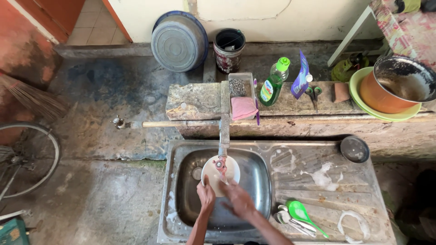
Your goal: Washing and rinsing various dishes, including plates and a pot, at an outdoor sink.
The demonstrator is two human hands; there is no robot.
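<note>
The left hand (206,196) and right hand (237,198) reach into the steel sink (261,181), both closed around a white plate (218,171) tilted under the tap (224,136); the left grips its lower edge, the right lies over its lower right rim, fingers curled. At four o'clock from the hands, a green ladle (299,212) lies with metal spoons (286,220) on the soapy draining board. At two o'clock a small dark lid (354,149) sits on the board's far corner. On the stone ledge at twelve o'clock stands a clear tray (240,86) holding steel wool and a pink sponge (243,108). Just right of it are a green dish-soap bottle (274,82) with a blue label, then a purple refill pouch (300,76), scissors (313,94), and at one to two o'clock an orange pot (395,86) in a green basin (363,106).
</note>
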